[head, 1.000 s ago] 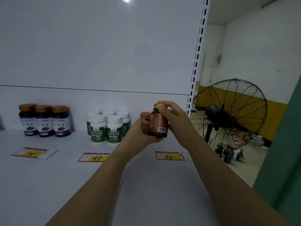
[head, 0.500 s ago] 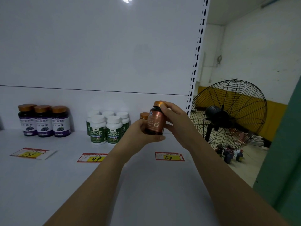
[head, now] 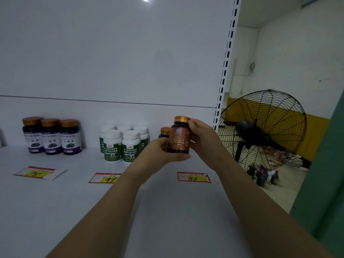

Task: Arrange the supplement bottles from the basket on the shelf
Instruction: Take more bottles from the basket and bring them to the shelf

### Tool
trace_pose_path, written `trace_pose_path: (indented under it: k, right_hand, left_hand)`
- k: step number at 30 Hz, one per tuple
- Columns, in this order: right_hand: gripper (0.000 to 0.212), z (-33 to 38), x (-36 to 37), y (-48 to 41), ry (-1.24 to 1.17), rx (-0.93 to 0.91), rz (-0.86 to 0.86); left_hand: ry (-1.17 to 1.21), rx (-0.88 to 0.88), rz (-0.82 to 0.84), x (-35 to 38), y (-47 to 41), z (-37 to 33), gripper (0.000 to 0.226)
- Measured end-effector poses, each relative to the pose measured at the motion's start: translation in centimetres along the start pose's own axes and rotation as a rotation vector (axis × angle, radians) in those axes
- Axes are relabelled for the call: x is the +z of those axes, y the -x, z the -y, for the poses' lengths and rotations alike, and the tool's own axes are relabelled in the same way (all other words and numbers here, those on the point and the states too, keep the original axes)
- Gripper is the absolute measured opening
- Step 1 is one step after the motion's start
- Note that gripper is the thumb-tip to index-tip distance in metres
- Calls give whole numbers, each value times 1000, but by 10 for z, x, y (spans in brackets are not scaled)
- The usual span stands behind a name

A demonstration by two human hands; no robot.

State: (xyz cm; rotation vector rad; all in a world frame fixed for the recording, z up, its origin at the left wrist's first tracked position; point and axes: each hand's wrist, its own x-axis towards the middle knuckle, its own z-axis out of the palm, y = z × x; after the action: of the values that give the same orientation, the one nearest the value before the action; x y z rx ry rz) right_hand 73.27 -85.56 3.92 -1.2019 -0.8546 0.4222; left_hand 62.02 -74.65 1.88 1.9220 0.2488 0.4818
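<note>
I hold a brown supplement bottle with a copper cap upright above the white shelf. My left hand cups it from below and the left, thumb under its base. My right hand grips its right side and cap edge. Just behind it another brown bottle stands on the shelf, partly hidden. Several white bottles with green labels stand in the middle, and three dark bottles with purple labels at the left. No basket is in view.
Price tags lie along the shelf: "78", "99" and "158". A slotted shelf upright marks the right end. Beyond it stand a black floor fan and a few small bottles on the floor.
The bottle has been turned in my hands, its label now facing me, and it stands more upright. Both hands stayed in nearly the same spot.
</note>
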Motion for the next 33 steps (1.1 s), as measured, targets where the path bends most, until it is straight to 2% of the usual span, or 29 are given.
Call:
trace_pose_path:
  k: [16,20,22,25,29,33]
  right_hand:
    - [32,-1,1,0,1,27,23]
    - [38,1,5,-2,128,9,29]
    - [42,8,10,-2,174,-18,42]
    - [44,27,22,2,217,-130,111]
    - [48,45,40,17,448,-431,199]
    - [45,44,44,36,575,-655,161]
  left_hand:
    - [6,-25,12,-2,0,1,49]
    - [12,-4,-10,-4,-1,0,40]
    - [-6,19,-66,-5,-2,-1,42]
    - [46,145,-208,-11,-3,-1,50]
    - [15,407,-462,-15,-1,-9,54]
    - [-37,554,-579,-9,7,-25,47]
